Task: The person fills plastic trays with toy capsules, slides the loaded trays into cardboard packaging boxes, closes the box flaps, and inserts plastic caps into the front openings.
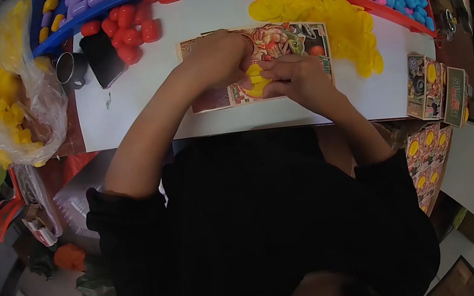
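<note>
A flat printed cardboard box (pixel 275 39) lies on the white tabletop in front of me, with a round yellow plastic disc (pixel 255 81) at its middle. My right hand (pixel 301 79) reaches in from the right, thumb and fingers pinching the disc's right side. From the left, my left hand (pixel 219 58) bends over the box with its fingers curled down by the disc's left edge. What those left fingers hold, if anything, is hidden beneath the hand. Just right of the box spreads a pile of similar yellow discs (pixel 348 26).
Red plastic pieces (pixel 131 37), a black phone (pixel 103 59) and a dark cup (pixel 71 70) occupy the table's left. Behind are a blue tray (pixel 85 11) and a red tray (pixel 379 6) of coloured pieces. A plastic bag (pixel 46 111) hangs left; printed boxes (pixel 427 85) stand right.
</note>
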Demonstrator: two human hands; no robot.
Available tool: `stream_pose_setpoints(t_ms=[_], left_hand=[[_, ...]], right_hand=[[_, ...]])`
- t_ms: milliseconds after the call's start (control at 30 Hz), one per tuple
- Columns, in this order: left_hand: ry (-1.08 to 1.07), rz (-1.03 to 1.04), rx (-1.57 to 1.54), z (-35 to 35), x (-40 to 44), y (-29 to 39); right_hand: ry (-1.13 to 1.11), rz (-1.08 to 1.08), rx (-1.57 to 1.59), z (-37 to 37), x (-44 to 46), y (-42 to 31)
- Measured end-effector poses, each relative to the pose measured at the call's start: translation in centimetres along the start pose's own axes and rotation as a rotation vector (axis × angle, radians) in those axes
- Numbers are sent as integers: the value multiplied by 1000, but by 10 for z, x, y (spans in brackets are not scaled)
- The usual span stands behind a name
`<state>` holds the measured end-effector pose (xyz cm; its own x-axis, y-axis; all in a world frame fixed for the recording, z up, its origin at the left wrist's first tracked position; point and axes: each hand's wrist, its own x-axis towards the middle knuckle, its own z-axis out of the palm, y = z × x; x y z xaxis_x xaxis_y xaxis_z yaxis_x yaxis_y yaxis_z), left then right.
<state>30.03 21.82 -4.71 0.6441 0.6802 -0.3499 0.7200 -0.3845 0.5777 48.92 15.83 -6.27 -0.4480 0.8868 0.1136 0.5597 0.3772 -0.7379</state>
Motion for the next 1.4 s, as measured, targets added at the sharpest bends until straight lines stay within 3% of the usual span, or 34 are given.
stream_pose_setpoints(t_ms=[67, 167, 300, 500, 567, 600, 633, 700, 733, 800, 833, 900, 967, 1033, 1133, 1167, 1233, 1267, 1333, 1367, 1400], left_hand=[[19, -42, 25, 0, 1, 3], [26, -52, 57, 0, 0, 7], [128, -1, 175, 8, -4, 7], [122, -107, 110, 2, -14, 9], [378, 42, -157, 7, -26, -10], [395, 47, -146, 4, -30, -15], [464, 4, -252, 4, -33, -19], [531, -45, -370, 11, -34, -26], [517, -1, -248, 15, -31, -31], [498, 46, -121, 14, -28, -27], [404, -40, 17, 12, -28, -13], [224, -197, 144, 3, -23, 4], [173, -206, 161, -2, -20, 6], [159, -202, 196, -2, -17, 7], [271, -42, 264, 7, -19, -15], [450, -15, 228, 8, -25, -21], [719, -31, 105, 6, -36, -33], [729, -6, 130, 9, -36, -47], [447, -131, -221, 24, -35, -71], [443, -117, -203, 26, -38, -67], [435, -159, -209, 25, -39, -63]], right_hand=[[-137, -18, -45, -6, 4, -3], [-47, -119, -147, 3, -2, -3], [-42, -83, -227, 7, -7, -9], [-191, -66, -544, -2, 2, -20], [-212, 339, 494, -14, -1, 6], [-35, 293, 752, -16, -6, 15], [-39, 282, 745, -13, -9, 18], [116, 356, 635, -8, -21, 18], [114, 355, 633, -7, -22, 10], [7, 24, -89, -3, -16, -7], [55, -70, -111, 4, -12, -3], [-6, 15, -144, 2, -2, -12], [-65, 116, -174, 10, 1, -19], [-189, 11, -644, 16, 11, -20], [-202, 34, -460, 0, 12, -25], [-164, 20, -471, -5, 7, -18], [-132, 55, 26, -11, -1, 2], [-99, 42, 18, -14, 5, -1], [-216, 106, -186, -11, 10, -10], [-193, 108, -185, -6, 13, -16], [-221, -37, -385, -1, 22, -22]])
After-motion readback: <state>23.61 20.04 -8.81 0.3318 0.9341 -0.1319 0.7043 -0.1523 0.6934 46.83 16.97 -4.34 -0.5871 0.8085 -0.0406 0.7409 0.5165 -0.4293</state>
